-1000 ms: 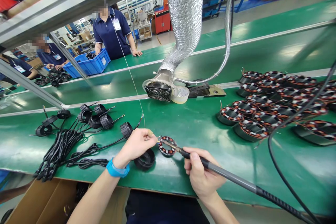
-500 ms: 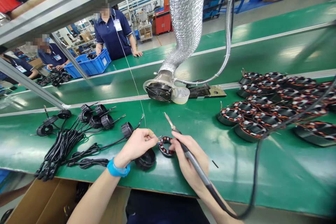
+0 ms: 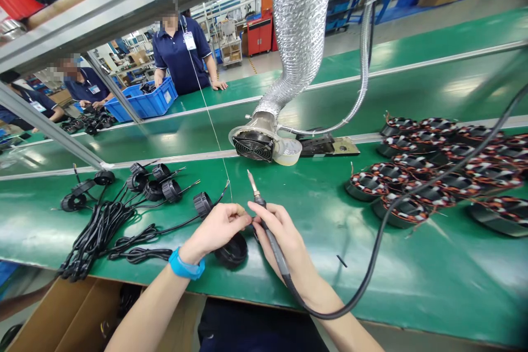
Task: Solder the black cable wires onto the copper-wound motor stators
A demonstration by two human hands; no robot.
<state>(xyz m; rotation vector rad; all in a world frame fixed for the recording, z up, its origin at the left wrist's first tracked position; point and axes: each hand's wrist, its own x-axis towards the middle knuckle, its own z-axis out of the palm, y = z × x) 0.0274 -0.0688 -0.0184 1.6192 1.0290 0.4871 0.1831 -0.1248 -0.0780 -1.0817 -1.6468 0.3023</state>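
My right hand (image 3: 289,239) is wrapped round the grey handle of a soldering iron (image 3: 275,248), its metal tip pointing up and away from me. My left hand (image 3: 223,225) is closed in a pinch on thin wires, its fingertips meeting those of my right hand. Most of the small wound motor stator there is hidden behind my right fingers. Just below my left hand lies a black round housing (image 3: 231,253). A thin pale strand (image 3: 213,129) hangs from above and ends behind my left hand. Beyond it stands a black cap (image 3: 202,204) on a cable.
A fume fan (image 3: 252,147) under a silver duct (image 3: 303,22) stands ahead, beside a tape roll (image 3: 289,153). Several wound stators (image 3: 402,210) are grouped at right. Bundled black cables (image 3: 94,236) with caps lie left. Co-workers sit and stand across the green bench (image 3: 313,192).
My right hand has moved left with the soldering iron, and its fingers now meet my left fingertips, covering the stator. The iron's tip has shifted left. My left hand has barely moved.
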